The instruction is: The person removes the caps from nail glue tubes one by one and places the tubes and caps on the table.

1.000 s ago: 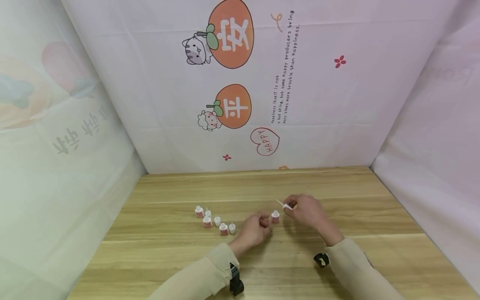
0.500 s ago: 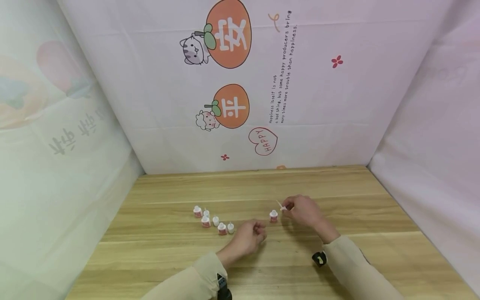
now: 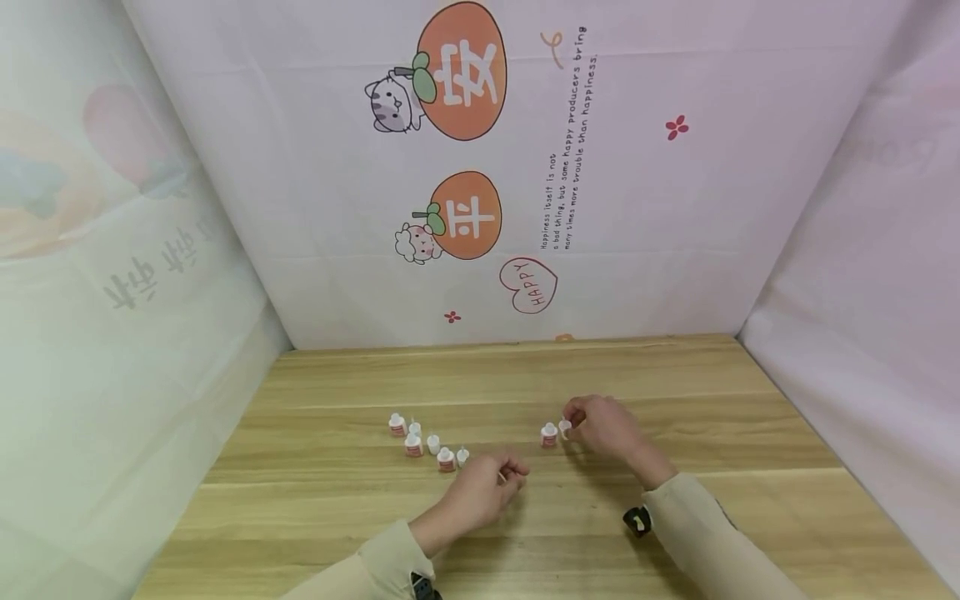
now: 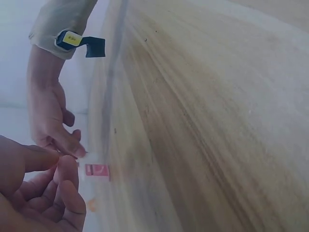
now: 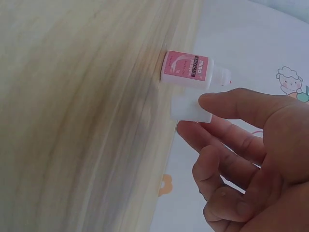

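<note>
A small white glue bottle (image 5: 186, 68) with a pink label stands upright on the table, also visible in the head view (image 3: 549, 435). Close beside it is a white cap (image 5: 190, 107), which my right hand (image 3: 606, 427) pinches between thumb and fingers. The cap's base is at the tabletop. My left hand (image 3: 476, 492) hovers over the table to the left, its fingers loosely curled and nothing visible in them. Near it stand several things: glue bottles (image 3: 446, 460) and white caps (image 3: 433, 444), some caps with a thin tip pointing up. The left hand partly covers the nearest cap (image 3: 462, 457).
A wooden table (image 3: 345, 533) spans the work area. White printed cloth (image 3: 622, 250) hangs behind it and along both sides. Black wrist devices (image 3: 637, 522) are worn at both cuffs.
My right hand has turned the cap from a slant to upright and lowered it beside the lone bottle. My left hand has drawn away from that bottle, toward the left and the front.
</note>
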A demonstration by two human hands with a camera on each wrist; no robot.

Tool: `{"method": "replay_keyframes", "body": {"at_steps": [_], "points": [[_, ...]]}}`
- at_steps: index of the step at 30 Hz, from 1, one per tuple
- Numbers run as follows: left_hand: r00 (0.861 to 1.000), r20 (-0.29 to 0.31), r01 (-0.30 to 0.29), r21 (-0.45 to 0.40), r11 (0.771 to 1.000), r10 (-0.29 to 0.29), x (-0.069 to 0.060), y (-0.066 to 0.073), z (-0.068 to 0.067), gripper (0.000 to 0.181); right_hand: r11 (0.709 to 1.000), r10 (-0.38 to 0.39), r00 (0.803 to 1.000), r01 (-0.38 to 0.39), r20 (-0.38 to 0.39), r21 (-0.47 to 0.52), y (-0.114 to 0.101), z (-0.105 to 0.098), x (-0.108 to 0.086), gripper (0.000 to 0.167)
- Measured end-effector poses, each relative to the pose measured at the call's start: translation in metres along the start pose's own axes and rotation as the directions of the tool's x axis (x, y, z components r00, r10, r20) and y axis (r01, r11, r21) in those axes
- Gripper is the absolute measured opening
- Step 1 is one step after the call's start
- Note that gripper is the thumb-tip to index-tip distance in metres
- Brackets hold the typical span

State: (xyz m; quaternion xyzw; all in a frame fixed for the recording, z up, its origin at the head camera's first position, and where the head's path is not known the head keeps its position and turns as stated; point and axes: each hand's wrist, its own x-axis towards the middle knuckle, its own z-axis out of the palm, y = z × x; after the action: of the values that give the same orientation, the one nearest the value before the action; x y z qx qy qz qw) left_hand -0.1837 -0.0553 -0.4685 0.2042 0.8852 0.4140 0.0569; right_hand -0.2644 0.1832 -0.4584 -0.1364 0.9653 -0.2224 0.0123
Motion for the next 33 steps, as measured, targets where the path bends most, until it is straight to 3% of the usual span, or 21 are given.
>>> {"method": "replay_keyframes", "body": {"at_steps": [6, 11, 18, 26, 33], "points": [[0.999, -0.008, -0.037, 0.046, 0.998, 0.037, -0.005, 0.004, -0.009, 0.009, 1.000, 0.001, 1.000, -0.001, 0.008, 0.002, 0.002, 0.001, -0.001, 0.014], [0.999, -0.007, -0.033, 0.066, 0.997, 0.033, -0.007, 0.005, -0.015, 0.011, 1.000, -0.002, 1.000, 0.003, 0.027, -0.029, 0.003, 0.002, -0.001, 0.014], [0.998, -0.028, -0.048, 0.158, 0.986, 0.053, -0.005, 0.002, -0.023, 0.009, 1.000, 0.005, 0.998, -0.004, 0.057, -0.016, 0.004, 0.001, -0.002, 0.015], [0.992, -0.055, -0.091, 0.270, 0.959, 0.110, -0.004, -0.005, -0.031, 0.006, 1.000, 0.016, 0.996, -0.016, 0.089, -0.002, 0.012, -0.002, -0.005, 0.027], [0.985, -0.088, -0.102, 0.386, 0.917, 0.147, -0.005, -0.006, -0.052, 0.015, 0.994, -0.032, 0.999, 0.036, 0.039, -0.099, 0.016, -0.015, -0.007, 0.018]]}}
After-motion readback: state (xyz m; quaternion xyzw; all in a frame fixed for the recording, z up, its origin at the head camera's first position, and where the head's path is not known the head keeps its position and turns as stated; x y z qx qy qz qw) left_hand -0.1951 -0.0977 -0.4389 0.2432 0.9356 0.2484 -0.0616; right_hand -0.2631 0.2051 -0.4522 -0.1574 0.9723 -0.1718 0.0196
